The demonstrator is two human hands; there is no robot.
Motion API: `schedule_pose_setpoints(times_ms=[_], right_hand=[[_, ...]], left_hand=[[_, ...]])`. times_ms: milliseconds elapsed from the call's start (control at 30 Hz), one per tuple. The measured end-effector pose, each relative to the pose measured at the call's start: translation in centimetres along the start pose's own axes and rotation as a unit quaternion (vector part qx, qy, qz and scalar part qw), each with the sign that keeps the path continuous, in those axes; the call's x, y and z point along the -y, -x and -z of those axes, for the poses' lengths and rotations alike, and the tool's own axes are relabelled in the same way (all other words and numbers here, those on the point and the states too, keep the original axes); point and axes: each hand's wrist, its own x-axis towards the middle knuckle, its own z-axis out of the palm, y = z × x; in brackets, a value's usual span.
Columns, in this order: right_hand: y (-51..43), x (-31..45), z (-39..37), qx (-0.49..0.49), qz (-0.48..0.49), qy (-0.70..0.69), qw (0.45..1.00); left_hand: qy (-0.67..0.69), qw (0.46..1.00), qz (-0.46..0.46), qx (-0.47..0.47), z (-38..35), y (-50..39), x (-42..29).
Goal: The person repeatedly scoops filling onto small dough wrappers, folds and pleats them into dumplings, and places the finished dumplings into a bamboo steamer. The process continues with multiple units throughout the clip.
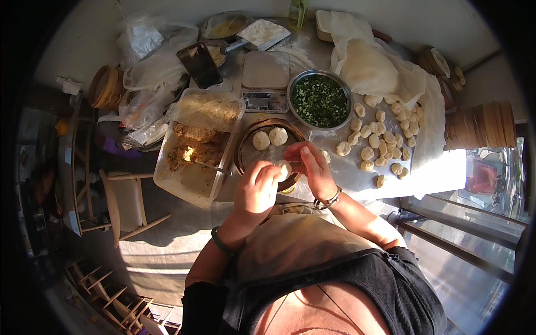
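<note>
My left hand [256, 186] is closed around a small pale dough bun [284, 169], mostly hidden by the fingers. Close against its right side is my right hand [315, 167], fingers curled and thumb raised; whether they grip the dough cannot be made out. Both hands are over the near edge of a round bamboo steamer [240, 146]. Two pleated buns, a left one [261, 140] and a right one [278, 136], sit side by side on its liner. To the left, a plastic tub [197, 194] holds minced filling [194, 146], with a metal-handled utensil [213, 168] lying in it.
Several dough pieces [375, 140] lie scattered on the metal table [335, 180] at right. Behind the steamer are a steel bowl of chopped greens [320, 100] and a kitchen scale [266, 71]. A phone [201, 65] stands behind the tub. Stacked bamboo steamers [481, 125] stand far right.
</note>
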Motion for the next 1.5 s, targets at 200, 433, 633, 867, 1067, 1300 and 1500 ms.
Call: schedule_pose_setpoints(times_ms=[200,433,633,867,1067,1300,1500], right_hand=[[2.2,1.4,8.8,-0.127,-0.025,0.024,0.991],[4.0,-0.2,12.7,-0.172,-0.055,0.061,0.982],[1.4,-3.4,14.5,-0.082,0.027,0.46,0.884],[-1.9,-7.2,13.7,-0.019,0.035,0.677,0.735],[-0.7,-6.0,12.4,-0.016,0.103,0.523,0.846],[-0.5,5.0,4.9,0.026,0.026,0.313,0.949],[-2.2,4.9,-6.1,0.173,0.266,0.506,0.802]], left_hand=[[-0.045,0.997,-0.063,0.025,-4.4,-2.3,2.3],[-0.059,0.995,-0.037,0.077,-7.2,-2.3,4.5],[-0.067,0.994,-0.05,0.071,-7.8,-2.2,4.9],[0.043,0.997,0.065,0.001,-4.2,-0.7,3.5],[0.111,0.981,0.144,-0.071,-1.3,2.3,3.9],[0.493,0.837,0.23,-0.049,-0.6,1.7,2.8],[0.669,0.705,0.212,-0.1,-1.6,1.3,2.6]])
